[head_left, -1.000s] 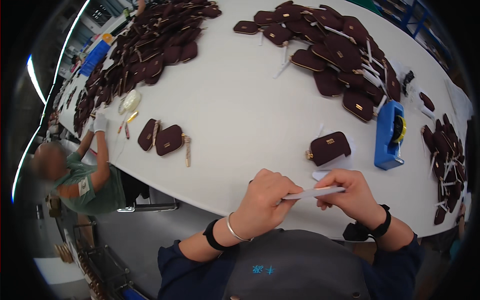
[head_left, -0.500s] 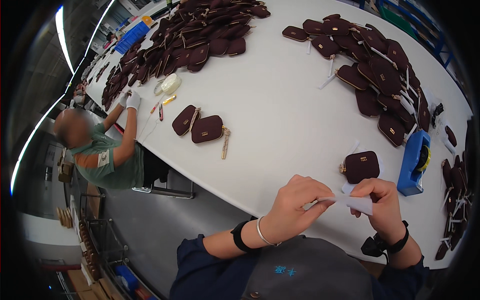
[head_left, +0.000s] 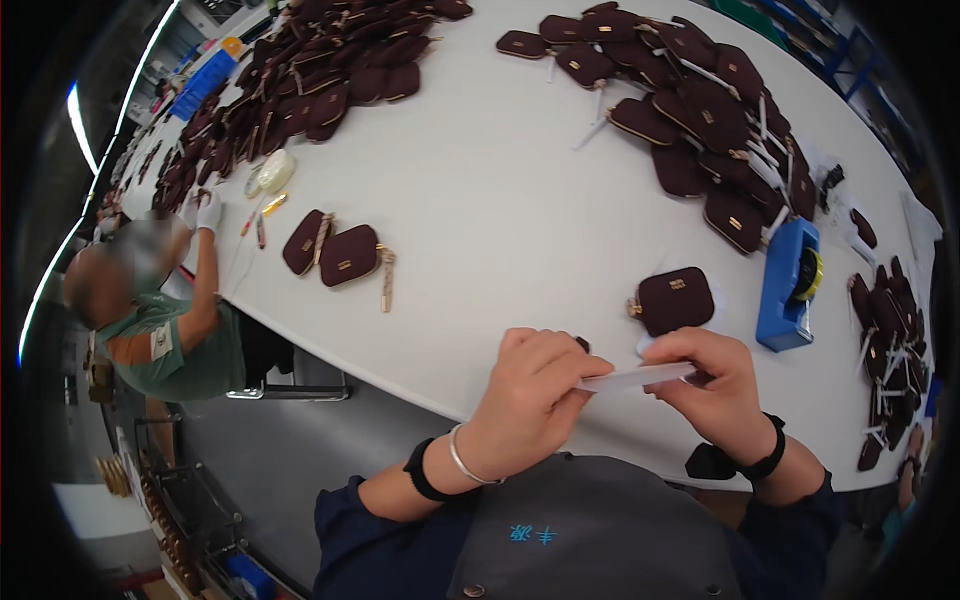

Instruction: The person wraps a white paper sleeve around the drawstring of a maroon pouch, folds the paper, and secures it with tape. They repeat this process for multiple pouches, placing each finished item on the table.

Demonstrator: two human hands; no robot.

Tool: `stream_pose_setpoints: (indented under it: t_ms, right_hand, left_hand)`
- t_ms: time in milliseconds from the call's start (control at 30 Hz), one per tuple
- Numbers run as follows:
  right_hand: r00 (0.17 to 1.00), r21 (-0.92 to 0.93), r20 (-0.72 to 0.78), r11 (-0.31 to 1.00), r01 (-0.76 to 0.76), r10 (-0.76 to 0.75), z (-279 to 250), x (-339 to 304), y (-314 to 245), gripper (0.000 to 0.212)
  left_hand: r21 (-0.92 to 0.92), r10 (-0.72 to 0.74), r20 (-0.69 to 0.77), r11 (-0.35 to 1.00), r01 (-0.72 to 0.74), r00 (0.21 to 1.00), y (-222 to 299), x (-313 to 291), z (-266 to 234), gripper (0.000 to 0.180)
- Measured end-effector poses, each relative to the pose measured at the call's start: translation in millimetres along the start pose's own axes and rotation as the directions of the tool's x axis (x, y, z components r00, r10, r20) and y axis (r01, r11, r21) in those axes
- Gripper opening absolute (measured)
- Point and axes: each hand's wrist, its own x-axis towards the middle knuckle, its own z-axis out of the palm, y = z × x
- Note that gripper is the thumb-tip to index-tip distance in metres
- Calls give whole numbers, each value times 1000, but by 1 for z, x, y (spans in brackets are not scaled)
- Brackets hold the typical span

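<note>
Between my hands, above the table's near edge, a narrow white paper strip point(head_left: 638, 378) is stretched level. My left hand point(head_left: 545, 385) pinches its left end between thumb and fingers. At the other end, my right hand point(head_left: 708, 380) is closed on the strip with thumb and forefinger. Just beyond my right hand lies a dark maroon zip pouch point(head_left: 676, 300) with a beige cord pull at its left and some white paper or film under it. A small dark object point(head_left: 582, 343) shows behind my left fingers; I cannot make out what it is.
A blue tape dispenser point(head_left: 786, 288) with yellow tape stands at the right. Two maroon pouches point(head_left: 350, 255) lie left of centre. Large pouch heaps point(head_left: 700, 110) cover the far right and far left. A co-worker point(head_left: 165, 320) in white gloves sits along the left edge.
The paper strip now lies straighter and more edge-on between my hands. My view has shifted, so the table things appear further left.
</note>
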Motion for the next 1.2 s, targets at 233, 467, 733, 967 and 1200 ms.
stream_pose_setpoints:
  t_ms: [233, 467, 733, 967, 1200]
  right_hand:
    - [951, 289, 174, 910, -297, 255, -15, 1, -4, 10]
    - [955, 337, 176, 897, -285, 237, -16, 0, 0, 5]
    - [1000, 195, 1, 981, -21, 21, -5, -4, 20, 11]
    - [999, 132, 1, 990, -53, 53, -6, -5, 8, 11]
    - [934, 314, 196, 883, -349, 299, -16, -1, -1, 10]
  left_hand:
    - [-113, 46, 1, 993, -46, 999, -10, -5, 14, 28]
    - [-450, -204, 59, 868, 209, 977, -9, -7, 14, 13]
    - [-551, -335, 98, 766, 332, 937, -4, -5, 19, 3]
    - [-123, -109, 124, 985, 124, 986, -3, 7, 9, 10]
    - [-131, -88, 70, 987, 96, 994, -5, 0, 14, 9]
